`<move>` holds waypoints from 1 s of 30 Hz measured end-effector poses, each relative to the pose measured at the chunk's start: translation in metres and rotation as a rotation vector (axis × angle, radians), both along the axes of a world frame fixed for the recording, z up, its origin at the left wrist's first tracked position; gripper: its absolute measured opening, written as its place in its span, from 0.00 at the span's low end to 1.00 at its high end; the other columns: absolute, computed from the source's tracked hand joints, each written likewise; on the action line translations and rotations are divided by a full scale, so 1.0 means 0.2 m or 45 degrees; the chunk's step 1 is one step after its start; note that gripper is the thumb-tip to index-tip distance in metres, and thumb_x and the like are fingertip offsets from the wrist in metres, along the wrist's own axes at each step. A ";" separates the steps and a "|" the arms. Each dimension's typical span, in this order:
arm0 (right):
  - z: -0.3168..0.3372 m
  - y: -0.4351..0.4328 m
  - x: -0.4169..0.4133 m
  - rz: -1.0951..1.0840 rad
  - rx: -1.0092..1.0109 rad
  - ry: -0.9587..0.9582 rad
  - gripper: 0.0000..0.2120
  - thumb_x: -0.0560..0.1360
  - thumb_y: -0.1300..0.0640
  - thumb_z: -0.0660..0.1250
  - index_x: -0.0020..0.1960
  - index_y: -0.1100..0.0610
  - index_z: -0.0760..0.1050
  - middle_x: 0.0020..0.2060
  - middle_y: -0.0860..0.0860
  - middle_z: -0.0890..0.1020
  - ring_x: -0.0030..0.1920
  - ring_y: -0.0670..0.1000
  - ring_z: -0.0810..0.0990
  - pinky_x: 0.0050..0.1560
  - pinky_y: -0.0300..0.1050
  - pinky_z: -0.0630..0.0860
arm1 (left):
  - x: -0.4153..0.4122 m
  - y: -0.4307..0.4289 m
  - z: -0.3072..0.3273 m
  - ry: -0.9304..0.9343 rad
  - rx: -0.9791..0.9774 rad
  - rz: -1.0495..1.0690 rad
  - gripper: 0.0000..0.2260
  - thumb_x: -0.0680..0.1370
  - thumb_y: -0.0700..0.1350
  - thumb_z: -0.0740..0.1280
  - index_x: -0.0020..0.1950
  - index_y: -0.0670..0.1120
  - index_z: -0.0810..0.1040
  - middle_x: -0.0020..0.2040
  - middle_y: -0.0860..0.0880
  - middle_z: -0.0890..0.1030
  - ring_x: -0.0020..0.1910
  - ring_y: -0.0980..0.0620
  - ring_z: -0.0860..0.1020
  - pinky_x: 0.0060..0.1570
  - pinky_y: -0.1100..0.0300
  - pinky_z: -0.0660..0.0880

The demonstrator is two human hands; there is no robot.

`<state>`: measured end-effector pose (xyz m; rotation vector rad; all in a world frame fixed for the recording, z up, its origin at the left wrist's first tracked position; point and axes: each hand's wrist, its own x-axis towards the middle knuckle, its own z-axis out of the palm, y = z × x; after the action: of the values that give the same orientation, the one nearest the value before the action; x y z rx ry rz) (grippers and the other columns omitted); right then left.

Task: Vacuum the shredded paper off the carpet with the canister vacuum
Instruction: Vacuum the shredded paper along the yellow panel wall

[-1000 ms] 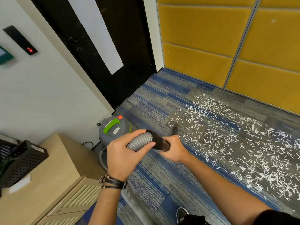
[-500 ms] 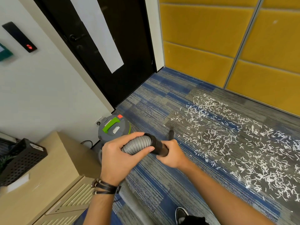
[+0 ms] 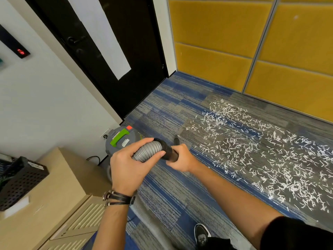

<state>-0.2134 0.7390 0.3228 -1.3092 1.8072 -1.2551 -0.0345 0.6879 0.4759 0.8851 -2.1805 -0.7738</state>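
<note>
Gripping ribbed hose (image 3: 147, 150) with left hand (image 3: 129, 165), black wand (image 3: 169, 153) with right hand (image 3: 182, 157); bare carpet (image 3: 171, 109) flanks shredded paper (image 3: 252, 150).

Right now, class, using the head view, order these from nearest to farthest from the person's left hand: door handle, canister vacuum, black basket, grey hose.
1. Grey hose: gripped in the left hand.
2. Canister vacuum: just behind the hand, slightly left.
3. Black basket: far left, on the cabinet.
4. Door handle: farthest, upper left on the black door.
</note>
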 end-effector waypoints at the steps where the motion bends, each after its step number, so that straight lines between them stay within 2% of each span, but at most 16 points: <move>1: -0.01 0.01 0.01 0.004 0.011 -0.001 0.21 0.66 0.67 0.73 0.32 0.44 0.68 0.26 0.45 0.75 0.26 0.42 0.72 0.30 0.38 0.69 | 0.01 0.00 -0.01 -0.001 0.017 0.000 0.21 0.68 0.60 0.83 0.58 0.54 0.88 0.53 0.62 0.86 0.51 0.63 0.85 0.57 0.67 0.79; 8: 0.05 0.15 0.07 -0.003 0.029 -0.017 0.16 0.66 0.62 0.72 0.32 0.45 0.69 0.25 0.42 0.74 0.26 0.43 0.72 0.31 0.39 0.69 | 0.08 0.04 0.02 0.049 0.139 -0.042 0.21 0.67 0.57 0.83 0.57 0.52 0.88 0.52 0.60 0.87 0.52 0.60 0.86 0.57 0.63 0.81; 14: 0.12 0.40 0.17 -0.056 -0.005 -0.075 0.13 0.66 0.58 0.69 0.32 0.42 0.70 0.24 0.40 0.75 0.25 0.42 0.73 0.31 0.32 0.66 | 0.14 0.18 0.10 0.049 0.169 -0.154 0.21 0.66 0.59 0.84 0.55 0.53 0.89 0.49 0.61 0.88 0.48 0.60 0.86 0.53 0.65 0.80; 19: 0.13 0.49 0.26 -0.131 -0.024 -0.058 0.19 0.65 0.65 0.71 0.31 0.44 0.69 0.24 0.41 0.73 0.26 0.43 0.72 0.32 0.32 0.65 | 0.21 0.29 0.12 0.038 0.020 -0.158 0.20 0.67 0.57 0.82 0.56 0.53 0.89 0.50 0.62 0.87 0.48 0.64 0.85 0.53 0.65 0.80; 22: 0.12 0.51 0.31 -0.132 0.009 -0.047 0.21 0.66 0.68 0.71 0.30 0.45 0.67 0.23 0.41 0.72 0.25 0.43 0.70 0.30 0.32 0.63 | 0.26 0.33 0.10 0.040 0.027 -0.177 0.20 0.67 0.58 0.84 0.55 0.53 0.89 0.50 0.62 0.87 0.49 0.65 0.85 0.54 0.65 0.80; 26: 0.10 0.61 0.41 -0.111 0.047 -0.024 0.16 0.66 0.65 0.71 0.31 0.48 0.69 0.24 0.43 0.73 0.25 0.43 0.69 0.29 0.36 0.64 | 0.37 0.38 0.08 0.095 0.171 -0.210 0.20 0.66 0.62 0.83 0.54 0.56 0.88 0.48 0.62 0.88 0.48 0.62 0.86 0.54 0.61 0.82; 30: 0.10 0.71 0.51 -0.130 0.035 0.024 0.15 0.65 0.63 0.70 0.30 0.47 0.69 0.24 0.44 0.72 0.25 0.43 0.69 0.30 0.35 0.64 | 0.48 0.45 0.07 0.117 0.183 -0.211 0.20 0.65 0.63 0.80 0.54 0.58 0.88 0.49 0.63 0.87 0.48 0.62 0.86 0.54 0.60 0.82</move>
<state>-0.1118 0.8801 0.3421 -1.2314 1.9193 -1.2704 0.0625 0.7777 0.4891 0.7288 -2.1572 -1.0422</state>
